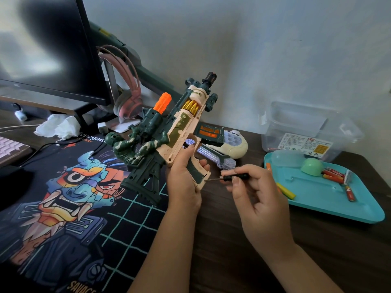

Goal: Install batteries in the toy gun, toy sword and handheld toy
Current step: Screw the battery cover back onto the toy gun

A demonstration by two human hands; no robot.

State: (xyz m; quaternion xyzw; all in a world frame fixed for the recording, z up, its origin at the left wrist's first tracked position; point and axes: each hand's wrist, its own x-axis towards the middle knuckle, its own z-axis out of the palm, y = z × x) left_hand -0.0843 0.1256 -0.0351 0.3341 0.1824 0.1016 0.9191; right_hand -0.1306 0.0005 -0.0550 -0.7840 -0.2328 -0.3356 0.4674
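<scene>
My left hand point(183, 182) grips the toy gun point(182, 123) by its pistol grip and holds it up with the muzzle pointing away, over the desk. The gun is cream and dark green, with gold bullets and an orange tip. My right hand point(251, 187) pinches a small black screwdriver point(232, 177), its tip touching the bottom of the grip. Behind the gun lies a cream handheld toy point(234, 144) with round buttons, and a clear plastic toy sword point(218, 159) beside it. Red batteries point(334, 174) lie in a teal tray point(330, 199) at the right.
A printed desk mat point(69, 197) covers the left of the dark wooden desk. A monitor point(48, 49), pink headphones point(127, 98) and crumpled tissue point(57, 125) stand at the back left. A clear plastic box point(306, 127) sits behind the tray. A yellow piece point(285, 190) lies on the tray's edge.
</scene>
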